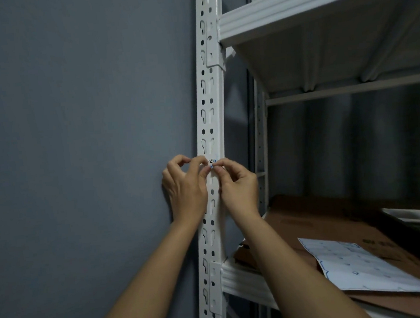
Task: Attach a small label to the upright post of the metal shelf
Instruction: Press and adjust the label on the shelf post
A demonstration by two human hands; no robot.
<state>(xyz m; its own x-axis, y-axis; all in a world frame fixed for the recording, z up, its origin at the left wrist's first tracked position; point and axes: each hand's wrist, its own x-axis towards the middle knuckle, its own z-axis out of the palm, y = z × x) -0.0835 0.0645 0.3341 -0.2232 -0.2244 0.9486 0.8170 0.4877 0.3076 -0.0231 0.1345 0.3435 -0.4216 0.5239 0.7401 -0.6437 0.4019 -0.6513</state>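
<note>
Small label against upright post at mid-height, pinched by left hand from 9 o'clock and right hand from 3 o'clock; advisable: level, clear of slots, then press flat centre outward.

This looks like a storeroom or stock corner. A white metal shelving unit with a slotted upright post stands against a bare grey-blue wall. To the right of the post, the lower shelf carries flattened brown cardboard with a printed sheet lying on top. Above it, an upper shelf hooks into the post.
</note>
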